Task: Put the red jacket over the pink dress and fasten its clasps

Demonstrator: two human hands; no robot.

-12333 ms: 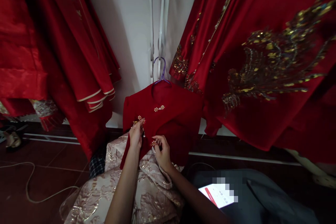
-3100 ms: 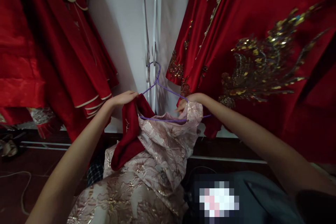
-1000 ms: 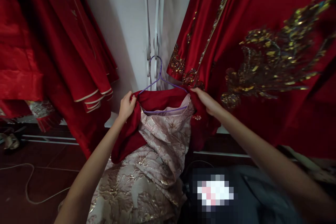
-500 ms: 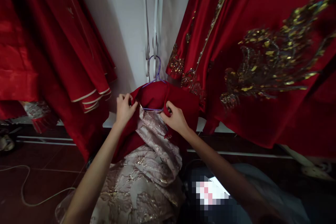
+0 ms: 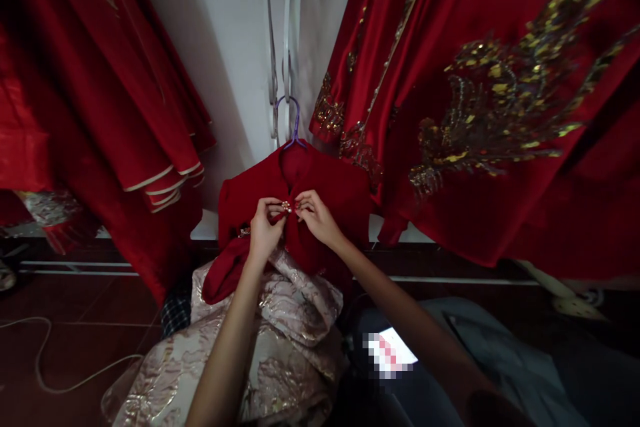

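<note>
A red jacket [image 5: 335, 180] with a short collar hangs on a purple hanger [image 5: 296, 127], its two front edges drawn close together. At the upper front, my left hand [image 5: 265, 230] is closed in a pinch by a jeweled button [image 5: 287, 207] on the left-hand edge. Facing it, my right hand [image 5: 317, 219] pinches the opposite edge; its fingertips partly hide what they hold. Below my hands, a pale pink and gold brocade garment [image 5: 295, 360] lies bunched, with a red sleeve [image 5: 225, 277] draped over its upper part.
Red garments [image 5: 160, 113] hang at the left, and a red dress with gold sequins [image 5: 500, 100] hangs at the right. White rods [image 5: 287, 27] rise behind the hanger. A lit phone screen [image 5: 395, 350] shows at lower right, and a pale cable [image 5: 90, 380] crosses the floor.
The jacket's open front has come together, covering the hanger's lower bar. Both hands have moved closer to each other, from the spread front edges to the button area.
</note>
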